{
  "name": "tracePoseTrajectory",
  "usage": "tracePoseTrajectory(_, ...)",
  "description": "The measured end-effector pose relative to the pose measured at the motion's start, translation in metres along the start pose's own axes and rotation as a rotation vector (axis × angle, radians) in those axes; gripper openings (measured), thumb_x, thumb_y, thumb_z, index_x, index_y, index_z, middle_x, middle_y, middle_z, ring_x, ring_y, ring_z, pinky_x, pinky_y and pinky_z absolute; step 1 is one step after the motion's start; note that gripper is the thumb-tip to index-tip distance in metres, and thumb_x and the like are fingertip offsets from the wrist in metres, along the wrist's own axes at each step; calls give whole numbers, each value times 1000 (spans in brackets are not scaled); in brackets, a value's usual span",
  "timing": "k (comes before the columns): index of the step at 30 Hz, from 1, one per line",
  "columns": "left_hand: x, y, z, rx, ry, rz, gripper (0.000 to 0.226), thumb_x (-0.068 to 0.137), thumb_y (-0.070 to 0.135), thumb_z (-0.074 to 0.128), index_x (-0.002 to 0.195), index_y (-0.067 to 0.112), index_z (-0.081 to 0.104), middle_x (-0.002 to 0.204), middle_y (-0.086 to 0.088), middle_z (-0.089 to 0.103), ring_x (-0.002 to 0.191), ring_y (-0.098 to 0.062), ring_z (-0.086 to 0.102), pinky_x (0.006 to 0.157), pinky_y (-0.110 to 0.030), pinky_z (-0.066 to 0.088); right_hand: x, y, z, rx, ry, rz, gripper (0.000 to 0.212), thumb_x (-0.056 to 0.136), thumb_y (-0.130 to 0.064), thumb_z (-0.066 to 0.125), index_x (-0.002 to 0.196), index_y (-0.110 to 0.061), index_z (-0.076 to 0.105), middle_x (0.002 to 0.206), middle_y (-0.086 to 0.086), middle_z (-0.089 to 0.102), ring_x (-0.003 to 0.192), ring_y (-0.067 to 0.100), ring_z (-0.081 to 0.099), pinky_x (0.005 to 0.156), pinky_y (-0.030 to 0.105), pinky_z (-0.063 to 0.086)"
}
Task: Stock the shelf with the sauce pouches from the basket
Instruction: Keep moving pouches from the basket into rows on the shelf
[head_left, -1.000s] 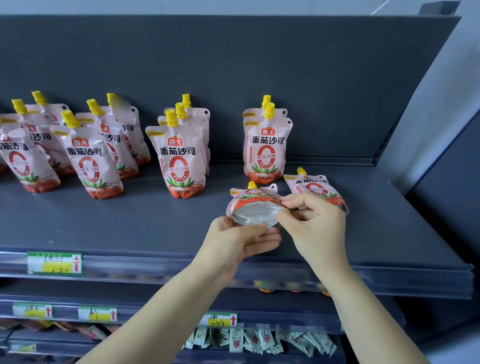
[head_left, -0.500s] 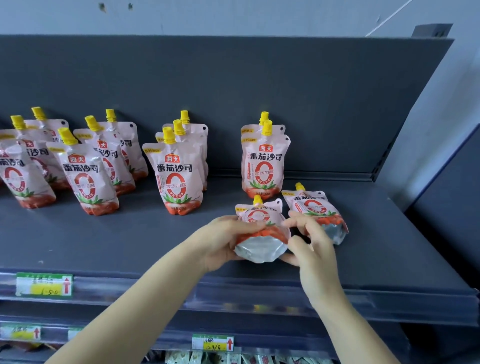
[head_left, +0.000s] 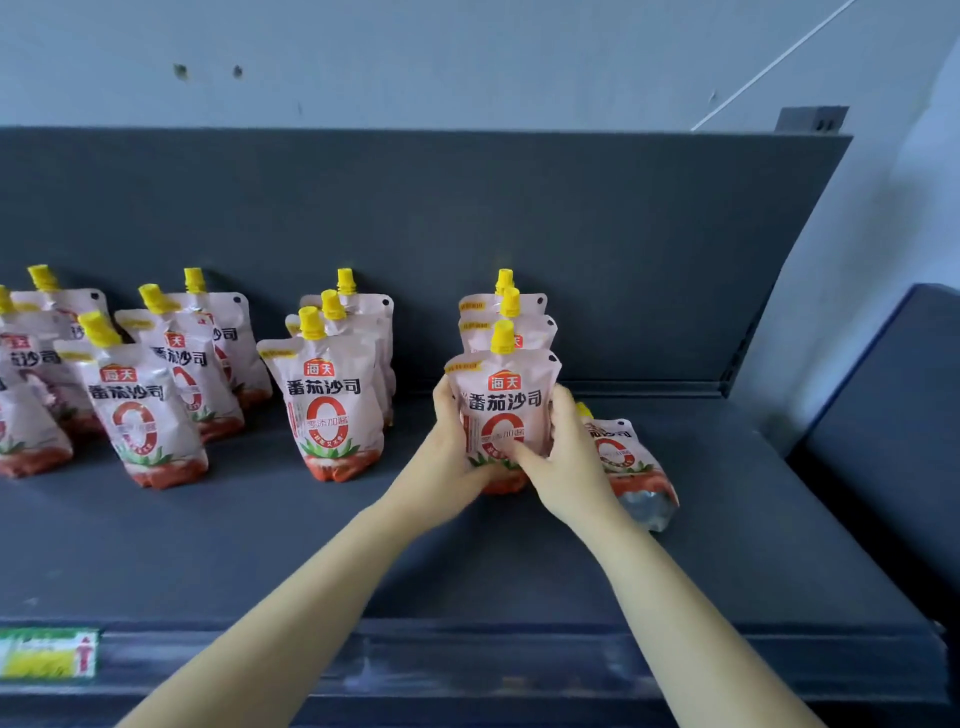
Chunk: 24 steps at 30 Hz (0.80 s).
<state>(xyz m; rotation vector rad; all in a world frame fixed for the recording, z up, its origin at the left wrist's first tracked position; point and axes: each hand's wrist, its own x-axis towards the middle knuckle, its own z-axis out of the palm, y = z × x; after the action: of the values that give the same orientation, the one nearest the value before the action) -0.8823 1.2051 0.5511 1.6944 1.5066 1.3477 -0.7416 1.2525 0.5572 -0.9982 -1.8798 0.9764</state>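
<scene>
Shelf (head_left: 519, 561) status: partly stocked. Rows of upright pouches run from the left edge to mid-shelf, spouts up, labels forward. Left group (head_left: 150, 395) sits several deep; the middle row (head_left: 332, 405) shows three spouts.

Your hands are both closed on one pouch (head_left: 506, 410): left hand (head_left: 457, 457) wraps its left side and base, right hand (head_left: 561, 457) its right side, with fingers across the lower label. The pouch is upright, at the front of the rightmost row, with two more (head_left: 511, 317) standing directly behind it. Its base is hidden by your hands, so whether it already rests on the shelf cannot be told.

One pouch (head_left: 623, 462) lies flat just right of your right hand, spout toward the back, foil bottom toward you. Not yet stood up.

Basket: not in view. How many pouches remain in it cannot be told.

Judgement: about two thirds of the shelf width carries rows; the right end past the lying pouch is bare. Left to do: settle the held pouch, stand the flat one, then carry on with whatever the basket still holds.

Risk: these soft pouches lean; the left group already tilts.
</scene>
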Motion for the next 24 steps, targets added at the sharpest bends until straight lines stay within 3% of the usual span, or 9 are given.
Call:
tracePoseTrajectory(5, 16, -10, 2, 83, 121, 4, 102, 73, 0, 79, 139, 31, 8, 120, 22, 49, 108, 14, 55, 80, -10, 49, 11, -3, 0, -265, 95, -25, 79, 86, -15, 69, 151, -17, 24, 142, 2, 47, 130, 19, 47, 103, 31, 44)
tracePoseTrajectory(7, 11, -11, 4, 228, 244, 40, 112, 67, 15, 86, 147, 23, 8, 130, 10, 48, 121, -3, 53, 96, -24, 49, 7, -7, -12, -371, 128, -41, 76, 87, -21, 68, 151, -17, 27, 146, 2, 43, 132, 20, 45, 103, 32, 41)
tracePoseTrajectory(9, 3, -8, 11, 521, 382, 215, 105, 66, 23, 84, 145, 15, 16, 141, -11, 41, 131, -25, 42, 109, -37, 36, 5, -7, -33, -503, 208, -33, 58, 87, -26, 66, 141, -20, 45, 140, 0, 51, 126, 22, 49, 96, 34, 43)
tracePoseTrajectory(11, -5, 1, 20, 680, 455, 322, 85, 69, 30, 78, 136, 12, 27, 135, -17, 44, 124, -28, 40, 104, -36, 35, 7, -2, -58, -603, 246, 117, 46, 88, -33, 62, 131, -20, 54, 130, 2, 58, 116, 26, 55, 83, 35, 45)
tracePoseTrajectory(13, -9, 10, 28, 674, 490, 276, 75, 72, 40, 73, 129, 10, 34, 129, -14, 46, 117, -26, 43, 96, -37, 40, 9, 5, -79, -625, 188, 370, 52, 87, -42, 62, 131, -17, 53, 128, 6, 59, 115, 31, 56, 78, 35, 44)
tracePoseTrajectory(16, -8, 17, 36, 360, 362, 65, 81, 75, 38, 75, 137, 12, 30, 136, -4, 41, 119, -21, 50, 92, -36, 48, 6, 17, -92, -537, 45, 545, 73, 77, -56, 69, 135, -16, 49, 129, 4, 60, 114, 27, 58, 77, 32, 43)
tracePoseTrajectory(20, 3, 13, 33, 208, 182, -77, 68, 84, 24, 72, 141, 20, 36, 132, 4, 59, 119, -14, 58, 96, -33, 51, 4, 24, -90, -277, 71, 489, 49, 69, -46, 80, 107, -24, 57, 114, -1, 66, 101, 21, 62, 92, 38, 50)
tracePoseTrajectory(24, 20, 6, 10, 37, 22, -142, 38, 81, 9, 76, 115, 18, 61, 107, 11, 69, 104, -9, 67, 83, -17, 55, 5, 22, -85, -301, 23, 504, 88, 64, -47, 84, 137, -15, 46, 130, 4, 55, 116, 25, 55, 90, 34, 45)
